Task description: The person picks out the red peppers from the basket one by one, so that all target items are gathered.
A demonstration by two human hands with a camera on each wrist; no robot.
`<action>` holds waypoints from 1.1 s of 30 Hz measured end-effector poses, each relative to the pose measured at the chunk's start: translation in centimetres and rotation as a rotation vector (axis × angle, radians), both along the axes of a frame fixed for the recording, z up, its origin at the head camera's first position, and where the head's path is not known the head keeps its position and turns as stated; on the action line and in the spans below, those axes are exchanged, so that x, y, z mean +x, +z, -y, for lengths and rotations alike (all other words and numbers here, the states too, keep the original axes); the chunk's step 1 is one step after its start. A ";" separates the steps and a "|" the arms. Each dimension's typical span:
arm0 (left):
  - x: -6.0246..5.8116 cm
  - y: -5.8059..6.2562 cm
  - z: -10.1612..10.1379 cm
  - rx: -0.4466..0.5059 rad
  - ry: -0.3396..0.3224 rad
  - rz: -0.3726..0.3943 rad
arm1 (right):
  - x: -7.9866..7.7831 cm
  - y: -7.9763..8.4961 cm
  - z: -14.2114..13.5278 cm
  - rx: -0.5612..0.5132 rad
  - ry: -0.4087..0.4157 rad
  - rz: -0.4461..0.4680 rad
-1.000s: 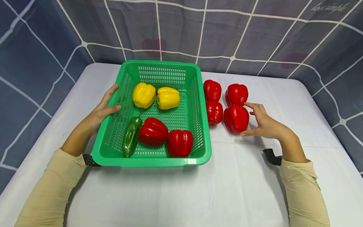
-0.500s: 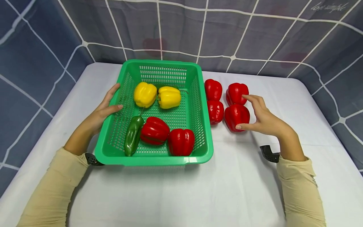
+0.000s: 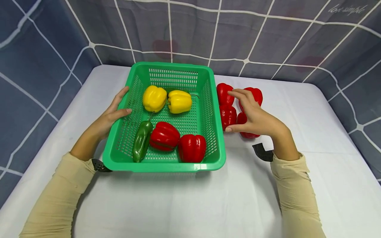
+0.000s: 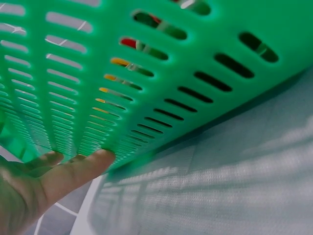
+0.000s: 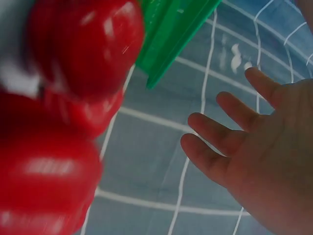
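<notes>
A green basket [image 3: 165, 167] holds two yellow bell peppers, two red bell peppers and a long green chili pepper [image 3: 142, 141]. My left hand [image 3: 105, 120] rests at the basket's left rim, thumb and fingers extended; the left wrist view shows fingers [image 4: 80, 171] against the outer slotted wall. Several red bell peppers [image 3: 228, 115] lie in a cluster right of the basket. Above this cluster is my right hand [image 3: 254, 115], fingers and thumb spread, holding nothing. In the right wrist view its fingers [image 5: 212, 134] stand apart from the red bell peppers [image 5: 44, 161].
A white cloth [image 3: 190, 205] covers the table under everything. Dark grey-blue fabric with white grid lines [image 3: 193, 33] hangs along the back and both sides. The basket's right wall [image 3: 212, 115] stands close beside the red pepper cluster.
My right hand has moved left across the red bell peppers, from the right side of the cluster towards the basket. The view has shifted slightly; my left hand stays at the basket rim.
</notes>
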State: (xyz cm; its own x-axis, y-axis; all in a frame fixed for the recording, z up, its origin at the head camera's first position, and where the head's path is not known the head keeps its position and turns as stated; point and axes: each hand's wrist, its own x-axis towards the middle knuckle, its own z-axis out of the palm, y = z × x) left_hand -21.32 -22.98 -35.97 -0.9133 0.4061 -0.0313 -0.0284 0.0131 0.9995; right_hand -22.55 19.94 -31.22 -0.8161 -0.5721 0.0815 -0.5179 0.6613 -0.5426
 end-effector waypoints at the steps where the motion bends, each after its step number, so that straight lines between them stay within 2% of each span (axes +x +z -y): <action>1: 0.0 0.0 0.0 0.001 0.001 0.001 | 0.0 0.1 0.4 -0.001 0.009 0.001; 9: 0.0 0.0 0.0 0.006 0.001 -0.001 | 0.2 0.7 3.4 0.009 0.113 -0.024; 18: 0.0 0.0 0.0 -0.007 0.009 -0.008 | 0.9 0.0 5.9 0.121 0.223 -0.089; 25: 0.0 0.1 0.0 -0.015 0.015 -0.005 | 1.4 -0.5 6.5 0.167 0.245 -0.103; 33: -0.1 0.1 -0.1 -0.015 0.014 0.005 | 2.4 -0.5 7.2 0.289 0.262 -0.107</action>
